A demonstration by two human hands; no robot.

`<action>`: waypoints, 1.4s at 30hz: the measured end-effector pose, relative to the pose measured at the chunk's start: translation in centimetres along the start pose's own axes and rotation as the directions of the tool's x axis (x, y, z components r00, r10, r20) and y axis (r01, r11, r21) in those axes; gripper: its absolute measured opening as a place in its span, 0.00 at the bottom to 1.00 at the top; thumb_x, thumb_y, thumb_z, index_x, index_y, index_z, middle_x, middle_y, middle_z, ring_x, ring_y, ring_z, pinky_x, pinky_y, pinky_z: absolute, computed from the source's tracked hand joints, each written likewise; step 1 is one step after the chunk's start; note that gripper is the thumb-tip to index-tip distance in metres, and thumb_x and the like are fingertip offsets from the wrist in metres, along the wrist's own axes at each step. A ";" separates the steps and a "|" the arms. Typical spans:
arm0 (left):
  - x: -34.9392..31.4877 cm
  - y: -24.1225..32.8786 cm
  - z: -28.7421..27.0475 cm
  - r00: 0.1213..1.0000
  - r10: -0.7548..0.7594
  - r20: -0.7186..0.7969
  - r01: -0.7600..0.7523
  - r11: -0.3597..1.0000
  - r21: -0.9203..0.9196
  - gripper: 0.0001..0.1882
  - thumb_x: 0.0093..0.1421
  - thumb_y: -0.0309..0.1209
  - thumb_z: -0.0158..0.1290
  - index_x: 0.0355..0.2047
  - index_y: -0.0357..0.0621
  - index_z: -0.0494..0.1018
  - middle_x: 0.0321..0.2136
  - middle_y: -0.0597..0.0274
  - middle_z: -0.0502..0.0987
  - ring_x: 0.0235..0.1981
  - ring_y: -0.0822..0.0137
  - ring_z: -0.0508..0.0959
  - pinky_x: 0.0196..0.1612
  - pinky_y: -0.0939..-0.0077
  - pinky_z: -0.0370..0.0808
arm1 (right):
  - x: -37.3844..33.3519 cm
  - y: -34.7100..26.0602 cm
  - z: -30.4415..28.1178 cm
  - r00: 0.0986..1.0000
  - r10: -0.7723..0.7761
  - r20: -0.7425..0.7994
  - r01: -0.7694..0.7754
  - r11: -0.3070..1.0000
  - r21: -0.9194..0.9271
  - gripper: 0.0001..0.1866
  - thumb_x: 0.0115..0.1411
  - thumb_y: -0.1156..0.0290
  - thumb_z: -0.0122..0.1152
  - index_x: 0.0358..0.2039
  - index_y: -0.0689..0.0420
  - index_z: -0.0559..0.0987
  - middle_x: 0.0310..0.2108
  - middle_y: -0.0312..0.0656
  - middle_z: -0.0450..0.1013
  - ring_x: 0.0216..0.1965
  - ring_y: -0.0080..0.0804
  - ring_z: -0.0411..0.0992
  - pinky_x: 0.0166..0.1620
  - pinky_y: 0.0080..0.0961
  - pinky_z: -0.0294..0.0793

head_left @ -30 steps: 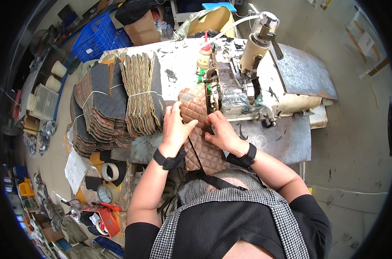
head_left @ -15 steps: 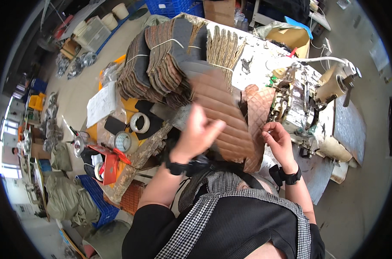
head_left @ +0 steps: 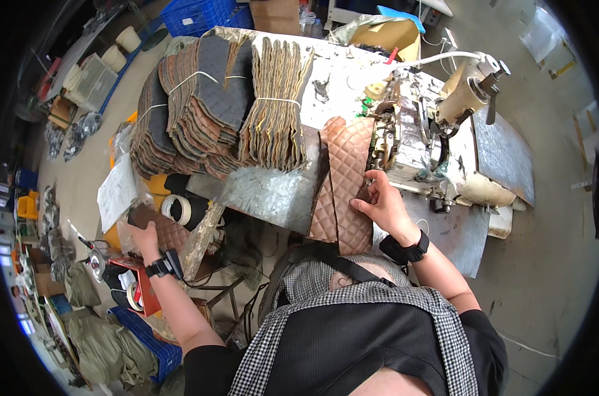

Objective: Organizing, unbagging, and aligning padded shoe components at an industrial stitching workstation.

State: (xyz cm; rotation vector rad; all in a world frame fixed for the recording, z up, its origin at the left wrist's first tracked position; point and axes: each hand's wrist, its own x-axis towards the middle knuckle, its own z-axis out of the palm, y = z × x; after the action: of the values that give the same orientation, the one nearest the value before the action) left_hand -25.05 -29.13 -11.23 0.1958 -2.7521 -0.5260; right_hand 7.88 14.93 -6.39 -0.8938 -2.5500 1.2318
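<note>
Out to the left, my left hand (head_left: 143, 239) is closed on a brown quilted panel (head_left: 170, 232), whose upper part is folded over and dark. This panel hangs over the cluttered side ledge. Two overlapping strips of diamond-quilted brown material (head_left: 349, 155) lie in front of me, from the machine bed down to my lap. My right hand (head_left: 386, 210) rests beside their right edge, fingers curled but thumb and forefinger apart, the thumb touching the material. Right behind that hand stands a sewing machine (head_left: 438, 132) with a pale, worn body.
Tied stacks of quilted panels (head_left: 273, 105) fill the table's left side. A metal plate (head_left: 273, 198) lies before them. The ledge holds tape rolls (head_left: 176, 208), a paper sheet (head_left: 117, 190) and a red box (head_left: 143, 290). An open carton (head_left: 385, 43) stands behind.
My left hand has carried a quilted panel from in front of me to the far left. My right hand stays by the strips, its thumb and forefinger now wider apart. The view has shifted.
</note>
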 end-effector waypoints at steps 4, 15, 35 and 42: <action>-4.2 6.3 -2.7 0.957 0.240 0.161 -0.132 0.859 -0.495 0.21 0.56 0.25 0.56 0.51 0.38 0.69 0.44 0.50 0.75 0.42 0.65 0.76 0.46 0.75 0.72 | -0.1 0.1 -1.0 0.999 -0.005 0.043 -0.009 0.947 0.322 0.24 0.52 0.75 0.68 0.48 0.59 0.69 0.24 0.31 0.68 0.26 0.17 0.67 0.30 0.18 0.68; -19.4 31.9 -6.4 0.269 0.849 0.454 0.707 0.146 -0.692 0.16 0.59 0.26 0.57 0.46 0.33 0.69 0.41 0.61 0.77 0.41 0.74 0.76 0.45 0.77 0.74 | -4.1 -0.6 -6.0 0.960 -0.173 0.221 -0.028 0.724 0.690 0.09 0.57 0.76 0.63 0.40 0.59 0.78 0.30 0.27 0.73 0.33 0.12 0.68 0.39 0.13 0.68; -24.0 37.0 -6.8 0.127 0.913 0.387 0.545 0.262 -0.797 0.16 0.58 0.23 0.57 0.47 0.36 0.73 0.40 0.61 0.79 0.41 0.74 0.76 0.46 0.78 0.72 | -8.1 3.0 -8.4 0.997 -0.013 0.074 -0.046 0.677 0.734 0.09 0.58 0.76 0.62 0.41 0.60 0.78 0.27 0.25 0.70 0.29 0.10 0.65 0.34 0.12 0.66; -24.3 37.2 -6.4 0.165 0.922 0.351 0.518 0.222 -0.826 0.14 0.61 0.27 0.55 0.46 0.34 0.74 0.37 0.63 0.79 0.36 0.77 0.77 0.40 0.81 0.74 | -8.1 3.3 -8.6 0.996 -0.026 0.082 -0.041 0.697 0.716 0.09 0.58 0.77 0.62 0.40 0.60 0.78 0.27 0.26 0.70 0.30 0.11 0.66 0.36 0.12 0.68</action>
State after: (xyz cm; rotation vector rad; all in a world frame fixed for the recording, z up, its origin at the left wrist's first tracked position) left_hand -2.79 7.77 1.39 -1.6889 -2.1335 -2.9788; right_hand 19.26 17.39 -2.57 -0.6522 -1.7990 2.0789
